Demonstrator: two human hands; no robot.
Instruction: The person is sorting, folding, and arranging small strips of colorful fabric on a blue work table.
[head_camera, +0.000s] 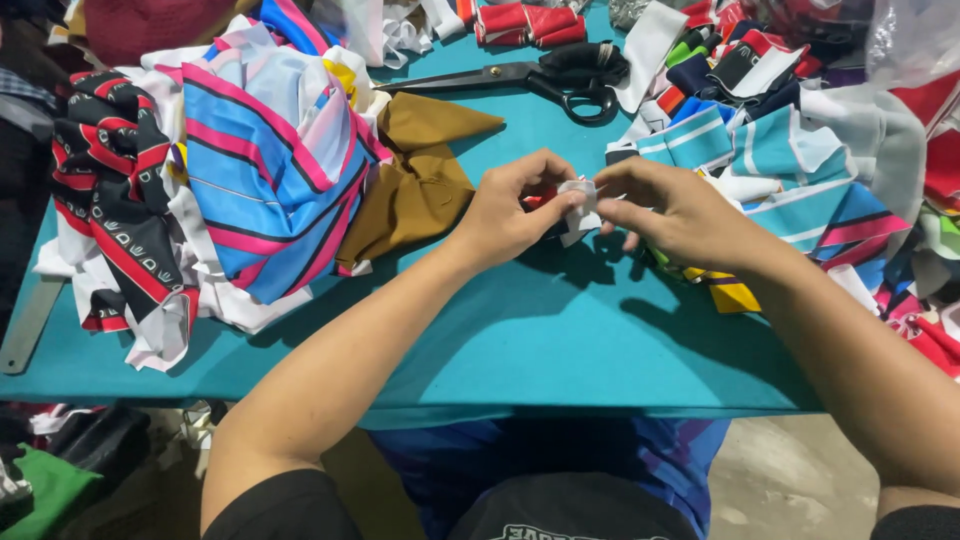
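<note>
Teal cloth covered the bench where the left hand and right hand met, each grip pinching one small white fabric scrap between fingertips, seemingly light and limp, best held by its edges, scissors lying beyond.

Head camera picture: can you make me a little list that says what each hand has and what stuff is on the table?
left hand: pinches a small white fabric piece
right hand: pinches the same piece from the other side
table: teal top
scissors: black handles, lying beyond the hands
brown cloth: crumpled, left of the hands
striped cloth pile: blue and pink, far left
fabric scraps: heaped on the right
</note>
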